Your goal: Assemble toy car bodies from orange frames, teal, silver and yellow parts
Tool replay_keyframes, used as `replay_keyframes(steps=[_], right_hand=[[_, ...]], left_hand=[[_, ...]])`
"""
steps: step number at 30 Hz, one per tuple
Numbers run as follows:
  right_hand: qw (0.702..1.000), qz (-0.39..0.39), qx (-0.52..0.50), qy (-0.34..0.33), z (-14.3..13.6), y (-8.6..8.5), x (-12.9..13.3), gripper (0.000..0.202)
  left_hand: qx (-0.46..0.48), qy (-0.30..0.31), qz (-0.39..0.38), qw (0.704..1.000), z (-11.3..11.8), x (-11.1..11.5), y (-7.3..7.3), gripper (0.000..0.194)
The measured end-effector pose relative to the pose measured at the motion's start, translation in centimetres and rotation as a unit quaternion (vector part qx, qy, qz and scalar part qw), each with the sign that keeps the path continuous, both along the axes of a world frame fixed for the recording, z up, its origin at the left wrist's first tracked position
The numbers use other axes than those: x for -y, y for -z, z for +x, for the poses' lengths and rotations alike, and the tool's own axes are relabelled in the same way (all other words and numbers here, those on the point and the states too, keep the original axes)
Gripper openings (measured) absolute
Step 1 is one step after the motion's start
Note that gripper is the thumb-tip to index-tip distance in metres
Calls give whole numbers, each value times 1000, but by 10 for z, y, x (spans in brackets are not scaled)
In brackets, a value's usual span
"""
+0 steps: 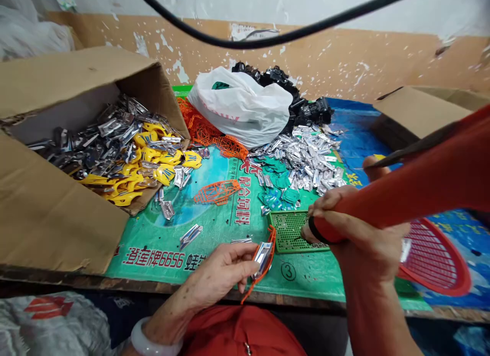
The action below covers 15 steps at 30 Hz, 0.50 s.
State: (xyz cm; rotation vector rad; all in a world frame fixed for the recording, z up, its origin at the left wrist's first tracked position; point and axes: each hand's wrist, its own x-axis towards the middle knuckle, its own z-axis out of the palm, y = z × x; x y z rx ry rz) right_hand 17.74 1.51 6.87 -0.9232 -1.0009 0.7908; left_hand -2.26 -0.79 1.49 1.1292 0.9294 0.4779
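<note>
My left hand (224, 269) pinches a small chrome-coloured plastic part (262, 259) together with a thin orange plastic frame (270, 256), just above the table's front edge. My right hand (360, 236) is wrapped around a red power screwdriver (413, 187), which slants down to the left. A dark lever (424, 144) runs along its upper side. The screwdriver's nose end is over a shallow green basket (281, 250) with small screws (319, 245) in it; fingers partly hide the tip. Another orange frame (217, 192) and a loose chrome part (190, 236) lie on the table.
A cardboard box (57, 213) on the left spills chrome and yellow parts (164, 173). Behind are a white plastic bag (241, 106), black parts (310, 112), a chrome heap (314, 157) and green pieces (281, 175). At right are a red basket (465, 274) and another box (421, 108). A black cable (245, 42) hangs overhead.
</note>
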Motion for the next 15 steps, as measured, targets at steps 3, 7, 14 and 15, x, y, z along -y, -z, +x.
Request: replay_keyframes(steps=[3, 7, 14, 15], right_hand=[[997, 13, -43, -67, -9, -18, 10, 45], [987, 7, -48, -150, -19, -25, 20, 53], [981, -50, -42, -185, -36, -14, 24, 15], [980, -50, -45, -185, -38, -12, 24, 15]], left_hand=[[18, -7, -1, 1000, 2, 0, -1, 28], [29, -14, -9, 999, 5, 0, -2, 31], [47, -24, -2, 999, 7, 0, 3, 33], [49, -24, 0, 999, 7, 0, 3, 33]])
